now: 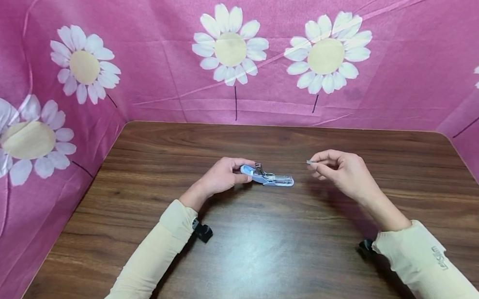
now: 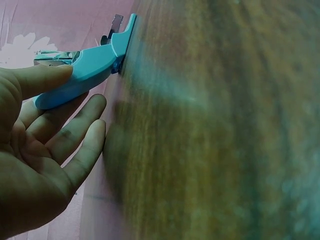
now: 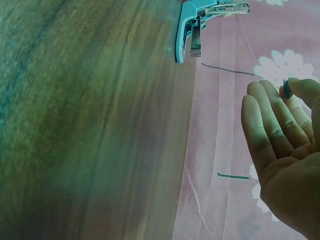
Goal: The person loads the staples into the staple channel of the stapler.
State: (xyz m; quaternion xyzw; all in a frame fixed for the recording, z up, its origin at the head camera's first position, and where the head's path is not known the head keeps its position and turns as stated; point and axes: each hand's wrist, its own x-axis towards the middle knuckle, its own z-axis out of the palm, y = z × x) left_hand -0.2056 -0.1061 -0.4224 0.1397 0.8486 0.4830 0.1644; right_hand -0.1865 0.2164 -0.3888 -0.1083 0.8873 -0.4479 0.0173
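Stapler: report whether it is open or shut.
Open: the stapler is spread apart, its metal parts exposed; the left hand grips one end.

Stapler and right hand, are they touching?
Apart: the head view shows bare table between the stapler and the right hand.

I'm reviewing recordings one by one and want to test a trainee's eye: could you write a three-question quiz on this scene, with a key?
1. What does the left hand hold?
A) a pen
B) a blue stapler
C) a cup
2. True or false: the stapler is folded shut.
3. Fill the gap: a small grey piece is pinched in the ___ hand.

Key:
1. B.
2. False; it stands open, its metal parts exposed.
3. Right; the right hand holds it apart from the stapler.
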